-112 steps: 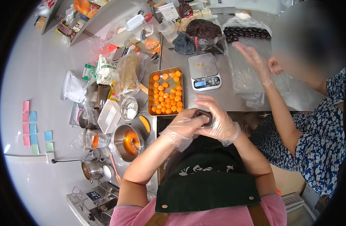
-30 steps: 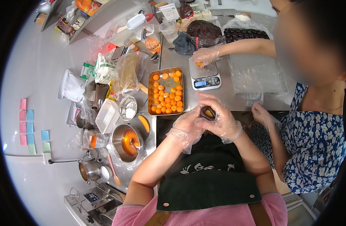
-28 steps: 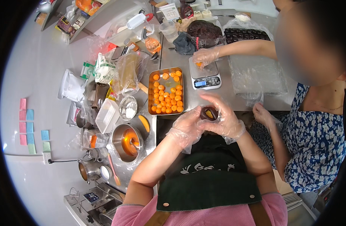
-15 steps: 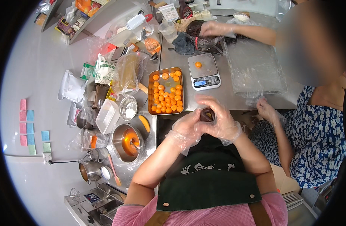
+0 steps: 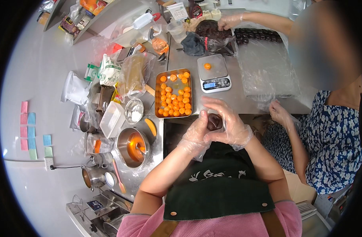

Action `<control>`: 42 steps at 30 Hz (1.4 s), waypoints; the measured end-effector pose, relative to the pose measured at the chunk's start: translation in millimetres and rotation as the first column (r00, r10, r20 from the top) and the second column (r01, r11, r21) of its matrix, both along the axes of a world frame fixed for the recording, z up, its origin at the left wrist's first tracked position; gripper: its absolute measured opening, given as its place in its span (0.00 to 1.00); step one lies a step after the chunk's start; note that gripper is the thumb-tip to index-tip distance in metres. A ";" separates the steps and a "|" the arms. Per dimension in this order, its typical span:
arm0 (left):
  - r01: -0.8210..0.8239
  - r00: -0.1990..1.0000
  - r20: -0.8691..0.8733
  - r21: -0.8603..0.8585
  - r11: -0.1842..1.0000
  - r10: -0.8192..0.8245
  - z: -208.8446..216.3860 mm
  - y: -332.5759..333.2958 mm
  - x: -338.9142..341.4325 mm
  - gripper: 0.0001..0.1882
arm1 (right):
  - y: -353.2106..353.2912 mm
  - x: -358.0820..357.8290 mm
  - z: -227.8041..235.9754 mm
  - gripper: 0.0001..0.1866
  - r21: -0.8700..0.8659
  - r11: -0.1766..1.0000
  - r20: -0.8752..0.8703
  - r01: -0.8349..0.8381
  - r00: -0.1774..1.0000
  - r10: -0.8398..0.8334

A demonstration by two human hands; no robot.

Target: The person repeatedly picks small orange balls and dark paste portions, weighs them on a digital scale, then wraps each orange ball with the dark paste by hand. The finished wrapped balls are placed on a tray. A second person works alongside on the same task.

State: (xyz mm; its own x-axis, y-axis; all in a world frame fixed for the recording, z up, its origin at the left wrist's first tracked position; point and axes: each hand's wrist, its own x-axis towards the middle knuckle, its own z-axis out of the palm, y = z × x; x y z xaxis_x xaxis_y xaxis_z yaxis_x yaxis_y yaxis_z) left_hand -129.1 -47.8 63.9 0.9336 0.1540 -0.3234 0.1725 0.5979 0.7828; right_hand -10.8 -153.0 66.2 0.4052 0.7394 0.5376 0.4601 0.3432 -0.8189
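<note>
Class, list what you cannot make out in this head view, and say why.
All in the head view:
- Dark brown round lump: underside hidden by the left hand and right hand.
- Bright orange packet, upper left: cut off by the upper edge.
- Grey metal table: far right part hidden by a co-worker's blurred head.

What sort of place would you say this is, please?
Probably a small pastry kitchen: a shallow rectangular metal tray holds small orange balls, a white digital scale stands beside it, and the person's clear-plastic-gloved left hand and right hand cup a shiny dark-brown ball.
</note>
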 end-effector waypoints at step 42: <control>0.210 0.972 -0.048 -0.246 0.946 -0.228 18.7 7.1 -1.4 0.20 | -9.5 -2.4 -3.8 0.27 0.059 0.975 -0.217 -0.215 0.950 0.222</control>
State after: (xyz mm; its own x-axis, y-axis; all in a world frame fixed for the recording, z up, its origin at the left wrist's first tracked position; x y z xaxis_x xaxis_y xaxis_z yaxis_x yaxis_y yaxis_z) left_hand -130.5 -40.7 82.6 0.9075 -0.1416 -0.3955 0.3727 0.7056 0.6026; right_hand -13.2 -162.5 62.4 0.3473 0.8060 0.4794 0.1797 0.4445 -0.8776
